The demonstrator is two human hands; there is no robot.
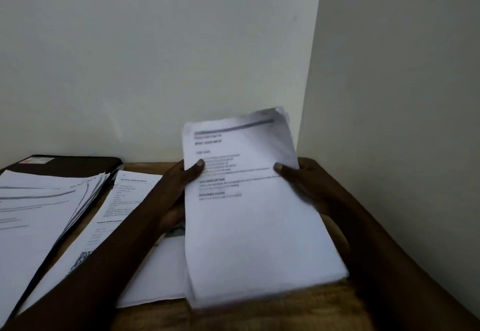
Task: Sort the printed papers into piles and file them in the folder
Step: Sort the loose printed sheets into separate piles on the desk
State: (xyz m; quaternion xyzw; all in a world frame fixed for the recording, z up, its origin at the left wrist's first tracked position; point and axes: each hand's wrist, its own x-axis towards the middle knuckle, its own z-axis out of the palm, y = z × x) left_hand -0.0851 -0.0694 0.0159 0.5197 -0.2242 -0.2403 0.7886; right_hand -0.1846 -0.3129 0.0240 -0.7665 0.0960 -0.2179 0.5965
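- The near end of the held stack point(249, 226) hangs low over the wooden table point(259, 315), below and nearer than the grip. Its far end tilts up toward the person, probably so the top page can be read.
- A plain sheet point(155, 278) lies flat on the table, below the grip and to its left, partly tucked under the stack. It looks like one pile that has been started.
- The left hand point(181, 182) clamps the stack's left edge and the right hand point(301, 182) clamps its right edge. Each thumb lies on the top page with the fingers curled behind. Holding both sides likely keeps the thick sheaf squared and stops the pages fanning out.
- Left of the grip, under the left forearm, printed sheets point(124, 200) headed "Scene information" lie on the table. They are a different layout, set apart.
- Further left, another pile point(39, 200) rests fanned on the open dark folder point(78, 161), seemingly the place for filing.
- Beyond the grip stands a pale wall point(155, 58), which meets a second wall at a corner on the right.
- My reading is that the sorting is partway done, since most of the pages are in the hands and not yet dealt out.
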